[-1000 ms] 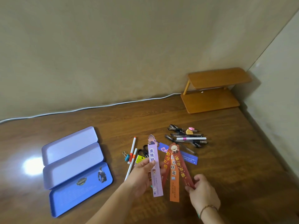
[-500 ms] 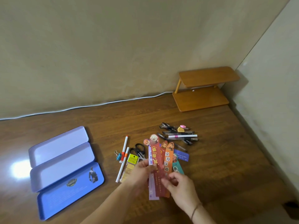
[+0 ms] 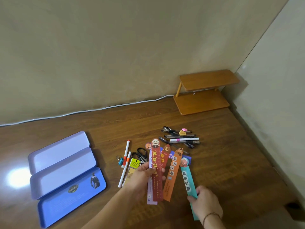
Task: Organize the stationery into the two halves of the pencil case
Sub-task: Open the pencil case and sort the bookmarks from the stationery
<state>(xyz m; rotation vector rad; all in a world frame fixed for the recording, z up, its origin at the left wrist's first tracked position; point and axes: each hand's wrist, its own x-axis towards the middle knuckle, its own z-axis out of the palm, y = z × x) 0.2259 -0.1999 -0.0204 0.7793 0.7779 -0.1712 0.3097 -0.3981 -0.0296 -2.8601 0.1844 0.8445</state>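
Fanning across the lower centre of the frame, long paper bookmarks in dark red [image 3: 156, 172], lilac and orange [image 3: 171, 176] sit pinched between the left hand's [image 3: 142, 177] thumb and fingers, while the right hand [image 3: 206, 204] grips the teal bookmark's [image 3: 187, 182] lower end at lower right; the open lilac-and-blue tin pencil case [image 3: 64, 162] lies at left.

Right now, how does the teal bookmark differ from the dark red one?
The teal bookmark is pinched near its lower end by the right hand; the dark red bookmark is gripped mid-length by the left hand.
The teal bookmark stands apart at the fan's right edge; the dark red bookmark overlaps others.
The teal bookmark leans left; the dark red bookmark is nearly upright.
Both carry a cartoon head and Chinese characters.
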